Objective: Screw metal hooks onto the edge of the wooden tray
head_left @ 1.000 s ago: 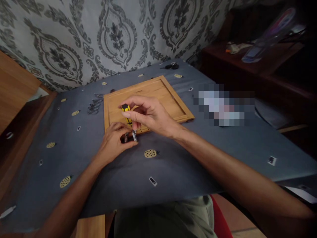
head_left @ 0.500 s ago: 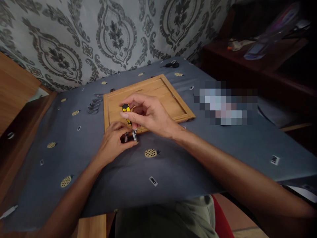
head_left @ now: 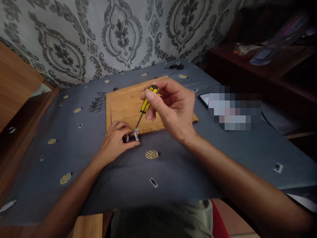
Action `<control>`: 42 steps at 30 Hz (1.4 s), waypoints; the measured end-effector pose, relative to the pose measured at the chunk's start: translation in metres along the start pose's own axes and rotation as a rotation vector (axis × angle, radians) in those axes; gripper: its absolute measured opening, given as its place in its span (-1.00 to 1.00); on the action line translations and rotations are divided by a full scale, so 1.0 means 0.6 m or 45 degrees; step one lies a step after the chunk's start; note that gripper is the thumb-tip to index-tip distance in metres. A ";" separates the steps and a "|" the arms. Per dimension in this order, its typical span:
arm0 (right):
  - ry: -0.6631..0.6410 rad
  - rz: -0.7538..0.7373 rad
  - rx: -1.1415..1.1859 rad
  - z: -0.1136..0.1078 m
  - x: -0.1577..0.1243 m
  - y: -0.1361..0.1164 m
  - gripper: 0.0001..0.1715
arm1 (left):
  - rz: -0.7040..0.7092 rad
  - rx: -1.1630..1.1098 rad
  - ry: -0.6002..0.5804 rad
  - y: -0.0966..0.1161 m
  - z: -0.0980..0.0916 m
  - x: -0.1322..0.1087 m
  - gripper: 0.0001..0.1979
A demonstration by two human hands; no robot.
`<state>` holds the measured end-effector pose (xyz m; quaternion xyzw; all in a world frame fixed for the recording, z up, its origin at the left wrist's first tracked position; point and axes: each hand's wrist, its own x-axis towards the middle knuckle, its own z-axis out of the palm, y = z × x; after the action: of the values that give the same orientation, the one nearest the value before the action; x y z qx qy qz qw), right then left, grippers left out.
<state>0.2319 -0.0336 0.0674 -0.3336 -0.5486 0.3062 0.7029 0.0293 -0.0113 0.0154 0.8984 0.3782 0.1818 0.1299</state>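
A wooden cabinet door [head_left: 131,105] lies flat on the cloth-covered table. My left hand [head_left: 116,138] rests at its near edge, thumb and fingers around a small metal hinge [head_left: 136,135]. Part of that hinge is hidden by the fingers. Between the thumb and fingers of my right hand [head_left: 173,109] is a yellow and black screwdriver [head_left: 145,105], tilted, its shaft pointing down toward the hinge. Whether the tip touches the hinge I cannot tell. Small dark holes show along the door's near edge, to the right of the hinge.
Several dark metal pieces [head_left: 97,102] lie left of the door. Black-handled scissors [head_left: 176,66] sit near the wall. A phone [head_left: 204,98], partly blurred out, is on the right. A dark wooden cabinet [head_left: 235,72] stands beyond the table's right side.
My right hand has moved up and to the right, tilting the screwdriver so more of its handle and shaft shows. My left hand stays at the hinge. The view has shifted slightly.
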 end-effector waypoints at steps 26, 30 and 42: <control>-0.021 0.057 -0.001 0.011 -0.023 0.021 -0.62 | 0.012 0.032 0.015 -0.001 0.005 0.001 -0.72; -0.058 0.060 0.005 0.012 -0.029 0.029 -0.64 | 0.029 0.022 0.017 -0.001 0.005 0.000 -0.73; -0.078 0.081 -0.057 0.013 -0.027 0.035 -0.63 | 0.032 0.042 0.021 -0.001 0.004 -0.002 -0.69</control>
<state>0.2195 -0.0328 0.0426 -0.3569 -0.5658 0.3261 0.6680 0.0292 -0.0118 0.0127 0.9035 0.3708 0.1847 0.1098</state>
